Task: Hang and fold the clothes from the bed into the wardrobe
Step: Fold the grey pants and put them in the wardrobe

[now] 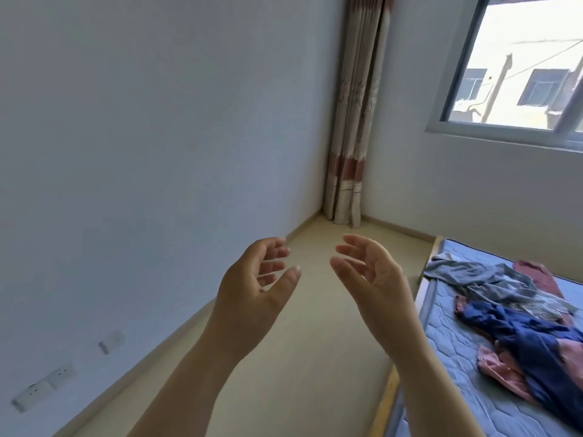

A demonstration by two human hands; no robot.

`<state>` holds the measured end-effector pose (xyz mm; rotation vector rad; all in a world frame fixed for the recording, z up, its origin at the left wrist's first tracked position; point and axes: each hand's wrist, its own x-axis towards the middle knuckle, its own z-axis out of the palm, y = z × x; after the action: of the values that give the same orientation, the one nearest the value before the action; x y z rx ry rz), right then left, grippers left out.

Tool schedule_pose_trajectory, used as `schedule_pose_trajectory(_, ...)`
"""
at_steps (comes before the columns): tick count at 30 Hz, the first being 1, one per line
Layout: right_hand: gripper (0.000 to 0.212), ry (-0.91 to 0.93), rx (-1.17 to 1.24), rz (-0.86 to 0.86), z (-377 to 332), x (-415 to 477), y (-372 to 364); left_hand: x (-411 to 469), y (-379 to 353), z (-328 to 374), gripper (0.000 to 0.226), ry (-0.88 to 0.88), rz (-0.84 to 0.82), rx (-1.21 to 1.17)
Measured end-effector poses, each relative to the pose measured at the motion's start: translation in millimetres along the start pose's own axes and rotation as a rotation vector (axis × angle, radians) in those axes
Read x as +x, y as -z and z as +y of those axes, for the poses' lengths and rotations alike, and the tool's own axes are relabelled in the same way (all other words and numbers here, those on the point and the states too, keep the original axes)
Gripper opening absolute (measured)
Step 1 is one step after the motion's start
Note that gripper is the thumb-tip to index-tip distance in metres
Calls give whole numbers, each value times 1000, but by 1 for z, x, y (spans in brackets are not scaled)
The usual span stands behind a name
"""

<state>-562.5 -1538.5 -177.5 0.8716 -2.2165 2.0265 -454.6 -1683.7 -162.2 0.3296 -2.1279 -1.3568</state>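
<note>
In the head view, nearest the camera, the left hand (252, 285) and the right hand (375, 275) are raised side by side over the floor (315, 357) beside the bed (448, 335). Their palms face each other, and the fingers are spread and loosely curved, gripping nothing and touching nothing. The clothes lie in a loose tangle on the bed's quilted mattress, well apart from both hands. A grey garment (479, 275) lies toward the bed's far end, a dark blue garment (530, 339) lies nearer, a pink garment (501, 370) is partly under the blue one, and a reddish piece (536, 272) lies beyond the grey. All look like thin, soft, light cloth that will sag once lifted, neither slippery nor fragile. Since they overlap, pulling one will probably drag its neighbour. The best hold, I judge, is a pinch at the shoulders or waistband of the topmost piece, but neither can be made out in the tangle. The grey garment's free edge, at the side of the bed nearest the hands, looks the easiest first grab. Only the bed's wooden side rail (388, 392) lies between hands and clothes. A curtain (350, 121) hangs in the corner beyond the bed's far end, a window (520, 74) is in the wall above the bed, and wall sockets (44, 386) sit low on the wall across the floor from the bed. The wardrobe is not in view.
</note>
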Motion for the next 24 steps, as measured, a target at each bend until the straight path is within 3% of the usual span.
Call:
schedule_pose_trajectory(7,35,-40,-21,156,38,71,28,101,-52,-21,31,-79,-164,11)
schedule_pose_trajectory(20,43,-207,-203,451,106,146,63,239,-149,-80,37,-123,-520,-123)
schedule_pose_trajectory(24,34,-218,-249,549,122,181,56,292,-166,-98,37,-165,-616,-170)
